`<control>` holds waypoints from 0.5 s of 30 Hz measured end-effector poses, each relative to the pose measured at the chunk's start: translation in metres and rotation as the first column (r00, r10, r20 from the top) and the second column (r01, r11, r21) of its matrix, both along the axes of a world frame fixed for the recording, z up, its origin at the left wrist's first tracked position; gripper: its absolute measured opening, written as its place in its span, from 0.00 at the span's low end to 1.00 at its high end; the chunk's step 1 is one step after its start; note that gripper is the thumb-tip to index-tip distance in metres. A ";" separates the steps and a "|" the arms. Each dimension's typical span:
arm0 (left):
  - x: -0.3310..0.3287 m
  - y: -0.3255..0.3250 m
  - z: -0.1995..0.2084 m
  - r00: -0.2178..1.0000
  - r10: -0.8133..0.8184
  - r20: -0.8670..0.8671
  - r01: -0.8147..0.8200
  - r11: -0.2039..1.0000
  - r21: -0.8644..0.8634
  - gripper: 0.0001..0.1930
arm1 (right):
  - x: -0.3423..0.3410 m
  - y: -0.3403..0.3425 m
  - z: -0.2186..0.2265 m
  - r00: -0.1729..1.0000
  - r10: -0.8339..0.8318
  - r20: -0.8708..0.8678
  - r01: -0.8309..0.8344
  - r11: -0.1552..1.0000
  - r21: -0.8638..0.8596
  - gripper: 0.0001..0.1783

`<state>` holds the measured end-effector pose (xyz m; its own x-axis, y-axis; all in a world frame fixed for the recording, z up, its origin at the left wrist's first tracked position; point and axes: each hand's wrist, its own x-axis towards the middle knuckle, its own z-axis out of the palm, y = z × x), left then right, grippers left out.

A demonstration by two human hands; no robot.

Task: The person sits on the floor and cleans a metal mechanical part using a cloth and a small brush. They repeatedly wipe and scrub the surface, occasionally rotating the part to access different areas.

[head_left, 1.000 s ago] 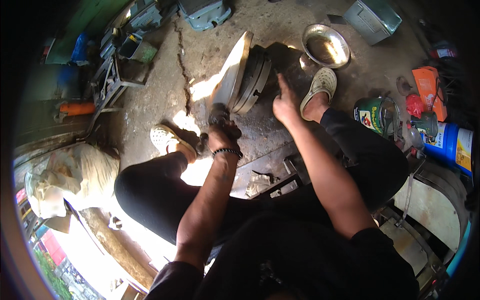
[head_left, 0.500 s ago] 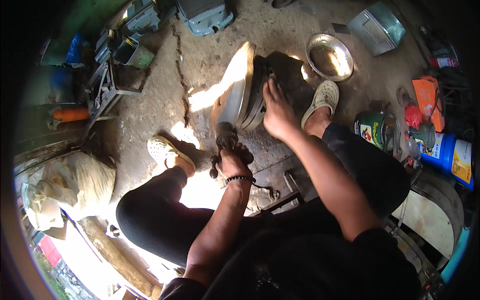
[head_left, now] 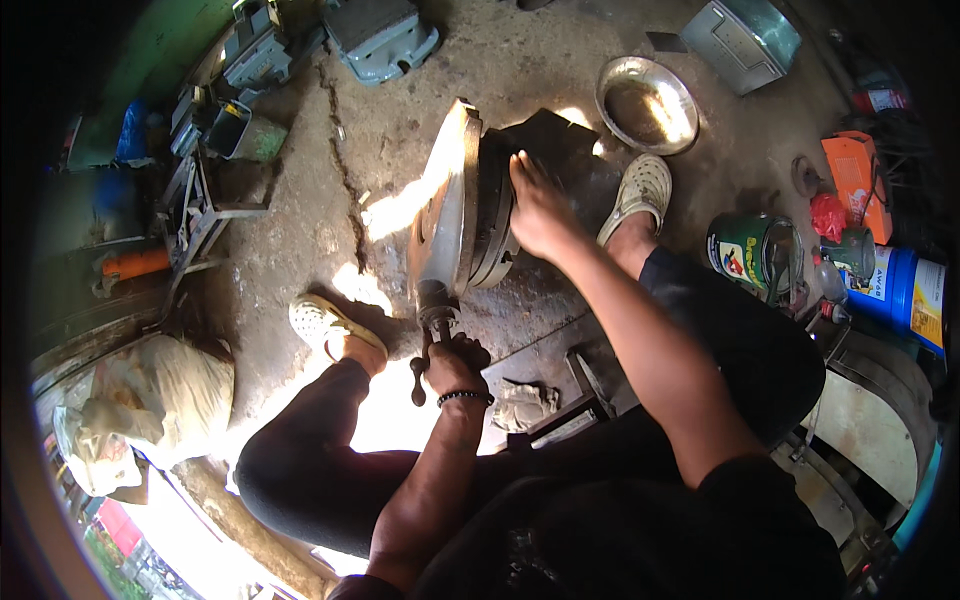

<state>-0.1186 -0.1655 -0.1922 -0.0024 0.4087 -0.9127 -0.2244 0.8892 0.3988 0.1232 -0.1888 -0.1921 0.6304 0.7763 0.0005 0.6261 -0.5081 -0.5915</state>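
A large round metal part (head_left: 455,215) stands on edge on the cracked concrete floor between my feet. My right hand (head_left: 535,205) presses flat against its dark ribbed side, fingers spread. My left hand (head_left: 455,365) is closed around the handle of a metal wrench-like tool (head_left: 425,350) that meets the part's lower edge. My legs in dark trousers frame the work, with a pale shoe (head_left: 325,325) at the left and another pale shoe (head_left: 640,190) at the right.
A shiny metal bowl (head_left: 648,103) lies beyond the part. A green tin (head_left: 752,252), blue can (head_left: 905,290) and orange box (head_left: 855,180) crowd the right. Grey machine housings (head_left: 378,35), a metal frame (head_left: 200,205) and a white sack (head_left: 130,410) sit left.
The view has shifted so the part sits lower and nearer. My left hand moved down along the tool under the part. My right hand settled flat on the part's side.
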 end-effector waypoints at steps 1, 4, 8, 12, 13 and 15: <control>-0.007 -0.002 -0.012 1.000 0.003 0.013 -0.003 1.000 -0.009 0.11 | 0.005 0.002 -0.003 0.999 0.033 0.037 -0.030 0.997 -0.077 0.36; -0.062 -0.003 -0.067 0.983 -0.007 0.182 0.009 1.000 -0.010 0.11 | -0.036 -0.022 0.015 0.986 0.169 -0.015 -0.169 0.977 -0.132 0.38; -0.027 0.004 -0.024 0.961 0.120 -0.251 -0.131 0.991 -0.027 0.10 | -0.033 -0.021 0.009 0.989 0.103 0.108 -0.106 0.994 0.031 0.36; -0.027 0.007 -0.009 0.979 -0.003 -0.202 0.007 1.000 0.022 0.06 | -0.061 -0.017 0.018 0.994 0.063 0.084 -0.061 0.998 -0.027 0.35; -0.027 0.009 -0.011 0.969 0.090 -0.229 -0.091 0.996 0.006 0.06 | -0.082 -0.023 0.024 0.996 0.077 0.036 -0.074 0.995 -0.072 0.34; -0.024 0.013 -0.024 0.927 0.252 -0.278 -0.271 0.962 -0.028 0.06 | -0.084 -0.022 0.029 0.996 0.077 0.036 -0.076 0.997 -0.024 0.33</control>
